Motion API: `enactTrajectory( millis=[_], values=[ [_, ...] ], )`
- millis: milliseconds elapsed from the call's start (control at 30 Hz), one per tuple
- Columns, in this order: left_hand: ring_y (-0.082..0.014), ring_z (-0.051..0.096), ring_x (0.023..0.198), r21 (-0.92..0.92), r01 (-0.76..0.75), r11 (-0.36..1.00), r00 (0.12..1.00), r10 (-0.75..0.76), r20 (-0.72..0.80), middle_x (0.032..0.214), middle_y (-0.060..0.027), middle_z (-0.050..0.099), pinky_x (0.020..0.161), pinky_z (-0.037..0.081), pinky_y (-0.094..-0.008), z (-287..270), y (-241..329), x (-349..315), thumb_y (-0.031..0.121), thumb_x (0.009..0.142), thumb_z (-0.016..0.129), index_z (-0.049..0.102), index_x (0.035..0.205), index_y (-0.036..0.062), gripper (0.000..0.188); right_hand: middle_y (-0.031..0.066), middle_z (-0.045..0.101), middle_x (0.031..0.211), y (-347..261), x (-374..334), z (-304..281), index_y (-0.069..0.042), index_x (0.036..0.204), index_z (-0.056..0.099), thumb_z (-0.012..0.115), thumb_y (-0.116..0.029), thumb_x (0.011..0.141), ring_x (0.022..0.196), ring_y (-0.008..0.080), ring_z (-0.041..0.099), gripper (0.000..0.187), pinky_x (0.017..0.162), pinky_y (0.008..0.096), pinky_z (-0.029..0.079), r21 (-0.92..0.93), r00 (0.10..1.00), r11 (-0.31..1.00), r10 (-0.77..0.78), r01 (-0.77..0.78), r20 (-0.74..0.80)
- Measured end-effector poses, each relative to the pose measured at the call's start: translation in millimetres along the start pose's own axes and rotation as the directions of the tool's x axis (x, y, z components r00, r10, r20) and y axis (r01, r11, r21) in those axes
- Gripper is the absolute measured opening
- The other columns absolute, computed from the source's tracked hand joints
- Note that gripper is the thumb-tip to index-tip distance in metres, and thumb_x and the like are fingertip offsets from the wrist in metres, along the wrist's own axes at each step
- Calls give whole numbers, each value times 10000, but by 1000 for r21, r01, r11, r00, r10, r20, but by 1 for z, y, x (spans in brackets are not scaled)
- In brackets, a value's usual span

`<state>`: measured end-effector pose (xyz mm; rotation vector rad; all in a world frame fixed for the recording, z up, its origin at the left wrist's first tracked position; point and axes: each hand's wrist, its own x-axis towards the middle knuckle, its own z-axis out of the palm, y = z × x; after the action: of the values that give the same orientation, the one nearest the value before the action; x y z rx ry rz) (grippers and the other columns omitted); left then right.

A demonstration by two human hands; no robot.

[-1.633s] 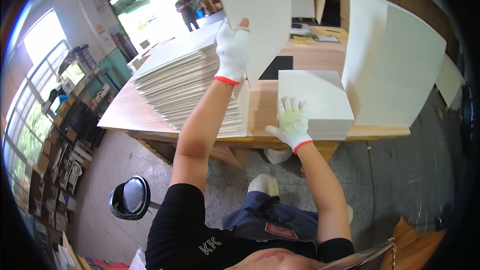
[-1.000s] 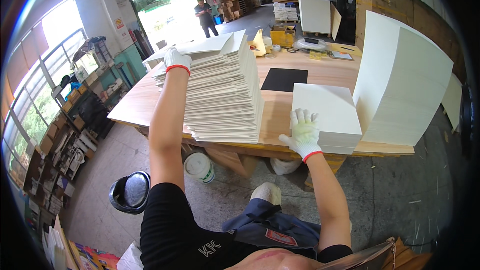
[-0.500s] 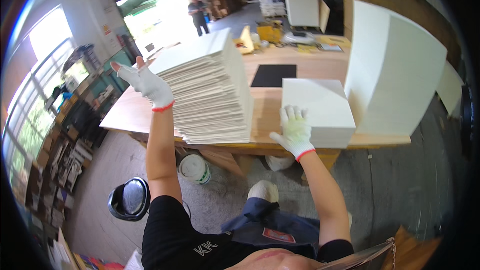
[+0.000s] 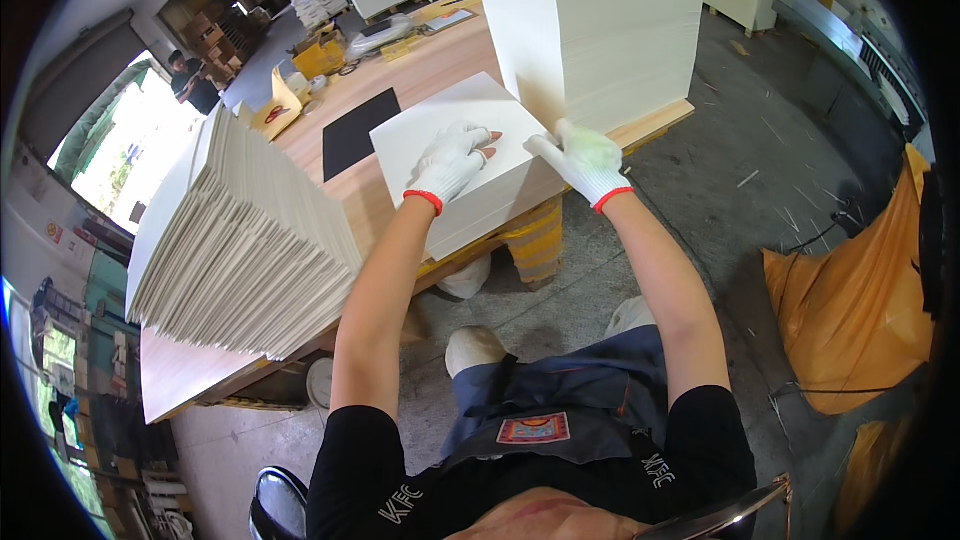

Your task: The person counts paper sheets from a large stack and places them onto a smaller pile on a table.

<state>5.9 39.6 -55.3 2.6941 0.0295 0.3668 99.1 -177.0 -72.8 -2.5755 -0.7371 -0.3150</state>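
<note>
My left hand (image 4: pixel 452 162), in a white knit glove with some bare fingertips, rests with fingers stretched out on the top of a low stack of white sheets (image 4: pixel 500 210). At that stack's right edge is my right hand (image 4: pixel 590 162), also gloved. Its thumb is spread away from the fingers and reaches toward the stack's edge; nothing shows in its grasp. Right behind stands a tall block of white sheets (image 4: pixel 625 35). On the left, a high pile of white boards (image 4: pixel 245 255) has uneven edges. A black sheet (image 4: pixel 358 133) lies flat beside the low stack.
The wooden table (image 4: pixel 300 152) carries a yellow container (image 4: pixel 321 54) and red-handled scissors (image 4: pixel 275 114) farther back. Orange sheeting (image 4: pixel 850 310) stands to the right. A black stool (image 4: pixel 278 505) and a bucket (image 4: pixel 319 383) are low on the left. A person (image 4: pixel 195 85) stands far off.
My view has turned to the right. My left hand has come from beside the high pile onto the low stack; my right hand has shifted from its near left part to the right edge.
</note>
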Motion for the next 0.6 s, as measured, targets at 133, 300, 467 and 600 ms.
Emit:
enactTrajectory(
  millis=[133,300,467,600],
  values=[
    [-287,621,1153,-148,86,985,992,-71,106,1233,-134,691,957,492,-367,0,3,18,92,929,638,718,1104,26,203,115,708,825,15,18,8,-127,927,664,549,-533,957,779,325,689,423,667,458,534,-117,907,919,-391,376,-155],
    [-246,637,1120,-282,-51,958,995,74,71,1237,-122,689,994,487,-350,9,-2,17,36,910,634,691,1172,13,269,145,695,856,-6,42,10,-117,931,632,491,-539,992,816,372,669,449,718,483,519,146,910,904,-376,402,-173],
    [-199,628,1140,-388,-87,917,993,113,44,1264,-102,681,1003,487,-314,13,-5,12,9,934,606,662,1276,30,347,202,651,862,-13,32,17,-93,932,570,414,-543,1041,843,424,633,489,752,503,467,561,999,827,8,-30,42],
    [-190,619,1177,-488,4,873,992,57,110,1295,-93,673,1016,475,-302,14,-8,13,60,933,661,637,1323,35,392,217,639,874,-15,22,32,-90,923,554,399,-543,1049,847,431,624,495,740,501,451,630,994,776,92,-30,-65]
  ],
)
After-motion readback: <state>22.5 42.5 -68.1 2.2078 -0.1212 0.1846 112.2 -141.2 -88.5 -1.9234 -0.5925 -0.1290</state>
